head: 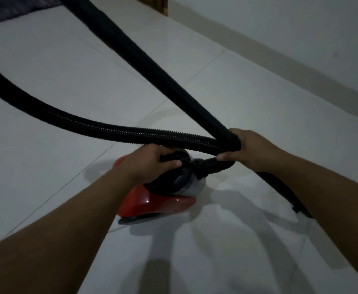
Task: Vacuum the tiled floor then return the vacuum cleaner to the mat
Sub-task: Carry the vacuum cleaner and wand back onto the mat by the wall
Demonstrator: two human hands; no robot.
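Note:
A red and white canister vacuum cleaner [163, 201] sits on the white tiled floor [67, 85] below me. My left hand [150, 164] grips the black handle on top of its body. My right hand [250, 149] is closed around the black wand [152, 68] where it meets the ribbed hose [101, 132]. The wand runs up and left out of frame. From my right hand the hose loops left, off the frame's edge. A dark mat [10, 9] lies at the top left corner.
A white wall with a baseboard [280, 60] runs diagonally along the right. A brown wooden post or door frame [165, 5] stands at the top centre. A black tube piece [286, 194] lies on the floor under my right forearm.

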